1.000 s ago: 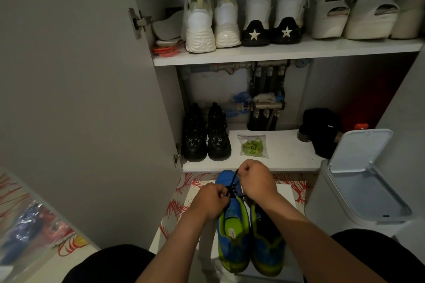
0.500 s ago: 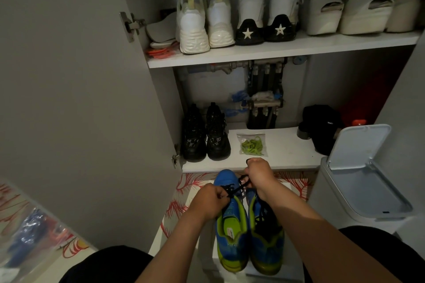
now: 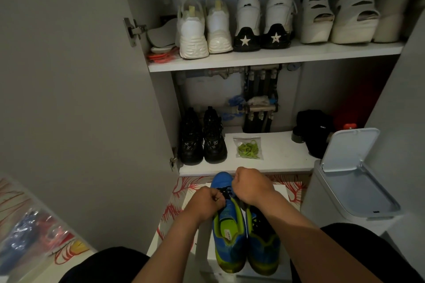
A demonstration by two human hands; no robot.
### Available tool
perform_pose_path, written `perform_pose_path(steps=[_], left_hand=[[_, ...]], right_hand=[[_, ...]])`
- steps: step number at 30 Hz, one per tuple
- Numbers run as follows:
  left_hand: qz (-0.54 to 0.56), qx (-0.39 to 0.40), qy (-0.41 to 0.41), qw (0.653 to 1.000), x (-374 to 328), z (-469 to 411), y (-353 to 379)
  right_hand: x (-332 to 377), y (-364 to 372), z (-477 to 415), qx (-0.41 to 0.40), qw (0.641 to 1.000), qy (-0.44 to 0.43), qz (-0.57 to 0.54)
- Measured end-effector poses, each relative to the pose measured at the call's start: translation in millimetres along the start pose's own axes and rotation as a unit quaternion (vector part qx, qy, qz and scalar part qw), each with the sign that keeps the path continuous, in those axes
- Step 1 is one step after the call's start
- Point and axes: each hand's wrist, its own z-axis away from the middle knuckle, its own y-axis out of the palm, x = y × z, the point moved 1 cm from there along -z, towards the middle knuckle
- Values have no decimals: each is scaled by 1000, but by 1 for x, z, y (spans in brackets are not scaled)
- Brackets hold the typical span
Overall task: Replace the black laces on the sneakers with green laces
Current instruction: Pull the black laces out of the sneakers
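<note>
Sneakers: one pair, blue mesh uppers, lime-green lining and soles. They sit side by side on a flat white stool, toes pointing away from the person. Black laces are bunched at the front eyelets of the left shoe, between the two fists.

Left hand: fingers curled tight, pinching the black laces at that shoe's left edge. Right hand: fingers curled, knuckles up, gripping the same laces near the toe end. The second shoe is dark along its throat, too dim to read the lacing.

Beyond the sneakers' toes: white cabinet shelf. On it lie the green laces, a loose tangle in a clear plastic bag, flat. Beyond the sneakers and to the left: glossy black chunky boots, upright. Right of the sneakers: pale plastic bin, rectangular, hinged lid tipped up. Left of the sneakers: matte grey cabinet door, open. High beyond the sneakers: white shoes in a row.
</note>
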Motion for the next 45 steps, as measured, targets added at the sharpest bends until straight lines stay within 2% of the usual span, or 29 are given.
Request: perform_pose_path(steps=[4, 7, 9, 13, 16, 18, 22, 26, 30, 36, 41, 45], left_hand=[[-28, -14, 2, 1000, -3, 3, -1], [-88, -41, 20, 995, -5, 4, -1], [-139, -59, 48, 987, -9, 3, 0], [-210, -19, 92, 973, -11, 0, 6], [-244, -15, 102, 964, -10, -1, 11], [-248, -24, 94, 964, -9, -2, 14], [-221, -43, 71, 972, -10, -9, 16], [-211, -46, 54, 975, -10, -14, 18], [-179, -75, 68, 979, -9, -15, 18], [-7, -134, 2, 991, -6, -11, 8], [43, -130, -25, 990, -7, -5, 4], [39, -97, 1, 994, -5, -4, 2]], right_hand=[[-7, -9, 2, -28, 995, -4, 94], [-13, -10, 1, -18, 975, 4, 222], [-14, -7, 1, -20, 966, 1, 259], [-9, 1, 3, -24, 981, -43, 189], [-3, 10, 5, 14, 990, -73, 119], [-2, 18, 6, 43, 988, -75, 126], [-3, 24, 4, 65, 976, -54, 202], [-2, 31, -2, 79, 972, -39, 219], [-1, 30, -5, 99, 978, -31, 184], [-5, 25, -9, 126, 984, -36, 124], [-2, 19, -16, 174, 975, -63, 127], [-5, 20, -21, 188, 976, -60, 96]])
